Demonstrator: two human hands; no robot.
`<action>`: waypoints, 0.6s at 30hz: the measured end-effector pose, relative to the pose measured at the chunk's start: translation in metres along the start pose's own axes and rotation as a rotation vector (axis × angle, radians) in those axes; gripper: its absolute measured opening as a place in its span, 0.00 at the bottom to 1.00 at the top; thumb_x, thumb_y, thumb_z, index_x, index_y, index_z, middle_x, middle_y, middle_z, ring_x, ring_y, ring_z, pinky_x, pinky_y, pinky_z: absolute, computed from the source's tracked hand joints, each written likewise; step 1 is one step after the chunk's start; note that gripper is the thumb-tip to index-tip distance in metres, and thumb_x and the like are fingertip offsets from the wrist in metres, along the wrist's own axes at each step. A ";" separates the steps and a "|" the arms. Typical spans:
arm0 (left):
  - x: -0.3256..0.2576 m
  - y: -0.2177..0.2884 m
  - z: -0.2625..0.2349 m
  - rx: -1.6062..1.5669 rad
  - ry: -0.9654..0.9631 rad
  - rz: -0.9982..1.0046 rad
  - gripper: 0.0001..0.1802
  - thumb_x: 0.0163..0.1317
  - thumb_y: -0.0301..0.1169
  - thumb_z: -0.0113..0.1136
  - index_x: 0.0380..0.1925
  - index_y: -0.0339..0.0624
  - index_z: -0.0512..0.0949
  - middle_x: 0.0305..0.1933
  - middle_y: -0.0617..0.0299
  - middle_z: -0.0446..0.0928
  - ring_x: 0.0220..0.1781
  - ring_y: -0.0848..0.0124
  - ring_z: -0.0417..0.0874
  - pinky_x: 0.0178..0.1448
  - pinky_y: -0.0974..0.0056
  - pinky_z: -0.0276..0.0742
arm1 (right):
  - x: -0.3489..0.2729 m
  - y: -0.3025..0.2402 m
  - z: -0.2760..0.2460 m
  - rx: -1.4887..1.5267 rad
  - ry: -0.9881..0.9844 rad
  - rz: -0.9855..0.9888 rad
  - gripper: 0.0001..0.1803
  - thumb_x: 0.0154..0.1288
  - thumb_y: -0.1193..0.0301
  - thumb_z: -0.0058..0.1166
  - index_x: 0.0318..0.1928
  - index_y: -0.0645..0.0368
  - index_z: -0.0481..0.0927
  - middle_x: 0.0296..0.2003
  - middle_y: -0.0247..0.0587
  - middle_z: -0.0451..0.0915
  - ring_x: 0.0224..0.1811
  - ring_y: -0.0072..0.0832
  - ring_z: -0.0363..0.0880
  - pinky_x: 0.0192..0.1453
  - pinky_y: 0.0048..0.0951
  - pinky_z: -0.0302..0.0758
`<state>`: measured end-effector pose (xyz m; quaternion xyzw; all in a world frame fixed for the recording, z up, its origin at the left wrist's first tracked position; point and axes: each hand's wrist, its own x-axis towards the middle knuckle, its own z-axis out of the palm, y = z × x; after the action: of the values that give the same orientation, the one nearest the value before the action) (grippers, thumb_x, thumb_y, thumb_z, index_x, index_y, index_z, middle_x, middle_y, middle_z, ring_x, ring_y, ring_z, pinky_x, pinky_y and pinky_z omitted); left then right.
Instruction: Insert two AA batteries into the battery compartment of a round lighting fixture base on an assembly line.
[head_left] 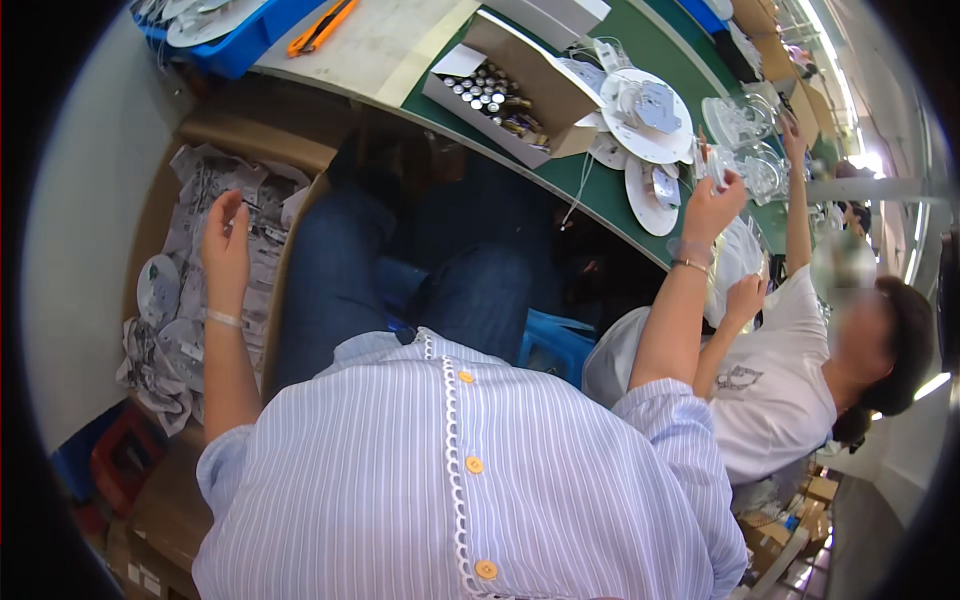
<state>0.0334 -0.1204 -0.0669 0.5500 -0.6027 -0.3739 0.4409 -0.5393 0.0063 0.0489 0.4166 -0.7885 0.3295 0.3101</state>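
Head view: left hand (226,245) hangs over the brown cardboard box of crumpled grey-printed plastic bags (200,262) at left, below desk level; fingers loosely spread, palm toward the bags, nothing held, contact with the bags unclear. Right hand (713,205) is raised at the right edge of the green-topped desk (590,185), fingers closed around a small clear plastic piece (714,165); can't tell exactly what it is. Just left of that hand: white round discs with wired parts (648,115) stacked on the desk. Farther left on the desk, an open white cardboard carton of small silver-capped parts (495,95). Far left, a blue plastic tray (245,40) and an orange utility knife (322,25). Person in white T-shirt (775,385) sits at right, near the right hand.
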 end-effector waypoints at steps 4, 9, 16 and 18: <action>0.004 -0.069 -0.022 0.306 0.036 -0.029 0.15 0.61 0.33 0.53 0.44 0.36 0.73 0.45 0.53 0.76 0.50 0.66 0.75 0.53 0.64 0.69 | -0.024 -0.102 -0.017 0.512 -0.136 -0.135 0.08 0.54 0.75 0.51 0.35 0.66 0.75 0.31 0.46 0.76 0.32 0.31 0.76 0.37 0.28 0.71; -0.012 -0.144 -0.029 0.570 -0.068 -0.143 0.19 0.54 0.33 0.54 0.46 0.36 0.73 0.47 0.46 0.75 0.51 0.54 0.75 0.55 0.59 0.69 | -0.039 -0.186 0.022 0.345 -0.715 -0.250 0.11 0.56 0.68 0.51 0.36 0.62 0.78 0.30 0.49 0.79 0.33 0.42 0.78 0.39 0.34 0.73; -0.048 -0.196 -0.017 0.739 -0.487 -0.533 0.24 0.50 0.37 0.57 0.47 0.38 0.73 0.48 0.45 0.74 0.53 0.52 0.73 0.57 0.56 0.68 | -0.028 -0.196 0.067 0.109 -1.033 -0.252 0.16 0.52 0.62 0.57 0.35 0.63 0.80 0.30 0.50 0.80 0.36 0.44 0.79 0.42 0.36 0.73; -0.059 -0.199 -0.021 0.837 -0.563 -0.559 0.22 0.52 0.36 0.54 0.47 0.39 0.73 0.49 0.46 0.73 0.53 0.52 0.73 0.57 0.54 0.68 | -0.028 -0.196 0.065 0.140 -1.028 -0.276 0.14 0.53 0.65 0.55 0.37 0.63 0.80 0.32 0.50 0.79 0.36 0.43 0.78 0.43 0.36 0.72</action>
<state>0.1204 -0.0846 -0.2534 0.6953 -0.6253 -0.3378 -0.1070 -0.3717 -0.1168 0.0404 0.6439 -0.7525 0.0910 -0.1041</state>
